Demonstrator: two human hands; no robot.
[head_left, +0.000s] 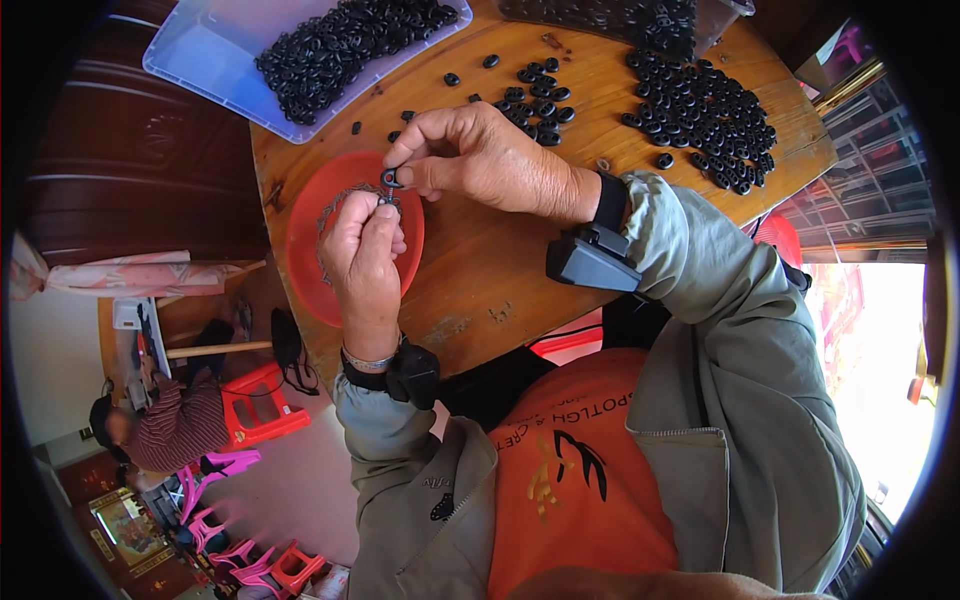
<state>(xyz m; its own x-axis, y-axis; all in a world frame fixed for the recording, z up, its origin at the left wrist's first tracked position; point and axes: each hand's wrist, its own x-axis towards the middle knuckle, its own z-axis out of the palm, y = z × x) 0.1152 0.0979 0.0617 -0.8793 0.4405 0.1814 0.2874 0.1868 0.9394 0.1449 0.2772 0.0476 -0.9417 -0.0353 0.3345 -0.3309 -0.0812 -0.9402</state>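
Note:
Over the red plastic bowl, my two hands meet fingertip to fingertip. Between the thumb and finger of my right hand is a small black oval plastic part with a hole in it. Just below it, my left hand pinches a small metal screw, its tip close to or touching the black part; the fingers hide most of it. Thin grey metal pieces, seemingly screws, lie in the bowl, partly covered by my left hand.
A translucent bin heaped with black parts stands at the far left of the wooden table. Another clear bin is at the back. Loose black parts spread across the right side. A person sits beyond, near red stools.

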